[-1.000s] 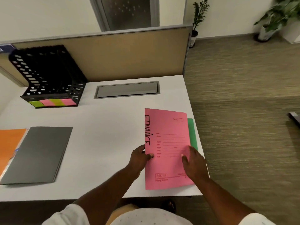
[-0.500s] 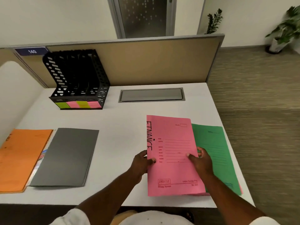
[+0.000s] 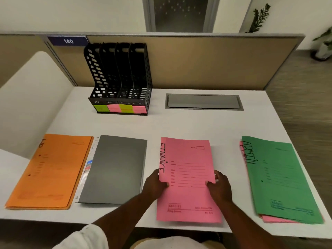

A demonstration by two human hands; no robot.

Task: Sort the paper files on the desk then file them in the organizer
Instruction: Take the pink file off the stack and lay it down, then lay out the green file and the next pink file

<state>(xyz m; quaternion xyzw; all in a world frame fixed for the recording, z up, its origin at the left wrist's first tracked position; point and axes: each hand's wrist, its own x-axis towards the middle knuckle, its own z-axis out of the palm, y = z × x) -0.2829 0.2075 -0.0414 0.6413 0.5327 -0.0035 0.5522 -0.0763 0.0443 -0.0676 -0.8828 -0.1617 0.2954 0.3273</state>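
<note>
A pink file [image 3: 188,168] marked FINANCE lies at the desk's front centre. My left hand [image 3: 155,184] grips its left edge and my right hand [image 3: 220,187] grips its right edge. To the right lies a green file [image 3: 280,178] marked ADMIN, on top of another pink file [image 3: 273,219] whose edges peek out. A grey folder [image 3: 115,169] and an orange file [image 3: 52,169] lie at the left. The black organizer [image 3: 120,78] with several slots stands at the back left, with green and pink labels along its base.
The white desk [image 3: 179,123] has a grey cable hatch [image 3: 203,101] at the back centre. A tan partition [image 3: 206,62] closes the back, and a white panel [image 3: 34,97] stands at the left. The desk's right edge drops to carpet floor.
Both hands have carried the pink FINANCE file left, off the green file, which now lies fully uncovered to the right. The camera has swung left, bringing the orange file into full view.
</note>
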